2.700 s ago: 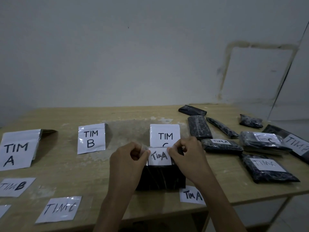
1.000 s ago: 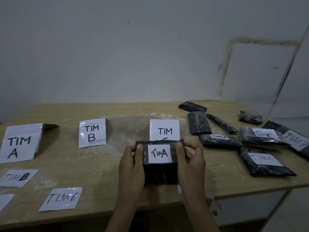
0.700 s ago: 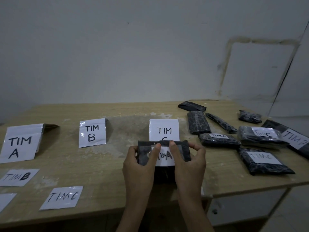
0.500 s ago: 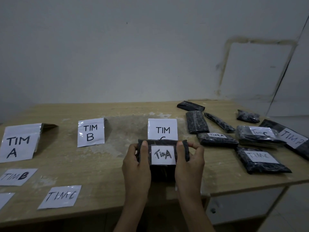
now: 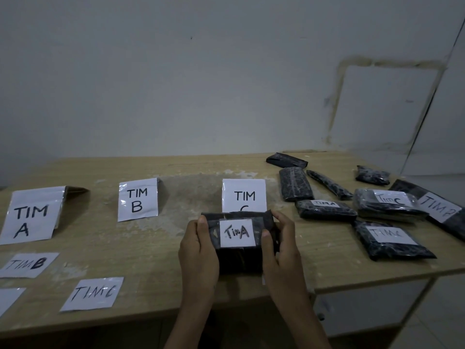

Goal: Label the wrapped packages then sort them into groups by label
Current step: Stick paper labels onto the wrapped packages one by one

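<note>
I hold a black wrapped package (image 5: 239, 258) upright over the table's front edge, its white "TIM A" label (image 5: 237, 233) facing me. My left hand (image 5: 198, 250) grips its left side with the thumb on the front. My right hand (image 5: 279, 248) grips its right side, thumb beside the label. Standing signs read TIM A (image 5: 30, 215), TIM B (image 5: 138, 199) and TIM C (image 5: 244, 195); the package hides the lower part of the TIM C sign. Several black packages lie at the right, some labelled, such as one marked TIM A (image 5: 325, 209) and one marked TIM C (image 5: 388, 202).
Loose paper labels lie at the front left: "TIM B" (image 5: 27, 264), "TIM C" (image 5: 93, 293) and a blank corner (image 5: 8, 299). The wooden table (image 5: 161, 248) ends just under my wrists. A plain wall stands behind it.
Earlier my fingers were pressing the TIM A label onto the package. Since then both thumbs rubbed across the label and moved back to its sides. The package stays held in front of the TIM C sign.
</note>
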